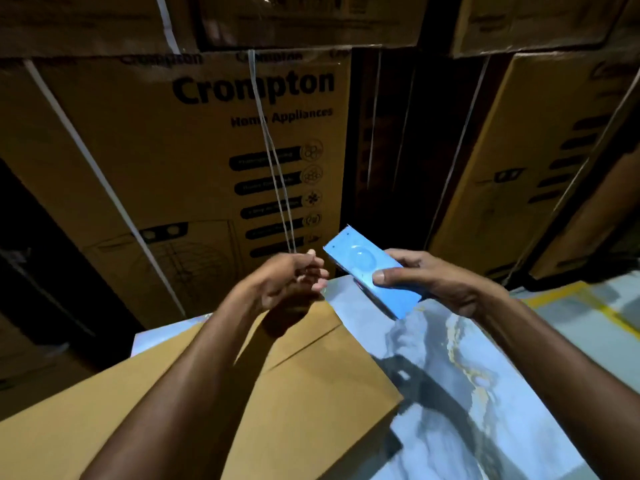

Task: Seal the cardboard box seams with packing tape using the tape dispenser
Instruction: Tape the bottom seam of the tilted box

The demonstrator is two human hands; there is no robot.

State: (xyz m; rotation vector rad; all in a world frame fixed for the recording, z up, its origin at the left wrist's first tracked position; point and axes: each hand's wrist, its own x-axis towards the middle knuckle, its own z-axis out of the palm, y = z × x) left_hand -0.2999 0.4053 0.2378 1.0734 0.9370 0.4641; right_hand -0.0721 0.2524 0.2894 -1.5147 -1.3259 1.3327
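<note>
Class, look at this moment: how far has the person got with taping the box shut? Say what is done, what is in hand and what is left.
Done: nothing visible; the box has its flaps closed, but no tape shows on its seam. In hand: the right hand holds the blue dispenser above the box; the left hand pinches at something near its front end, perhaps the tape end, too unclear to tell. Left: taping every seam.

Ahead of us we see stacked brown cartons, the nearest printed "Crompton Home Appliances" and bound with pale straps, a dark gap between the stacks, a marbled blue-grey surface below, and yellow floor lines at right.
</note>
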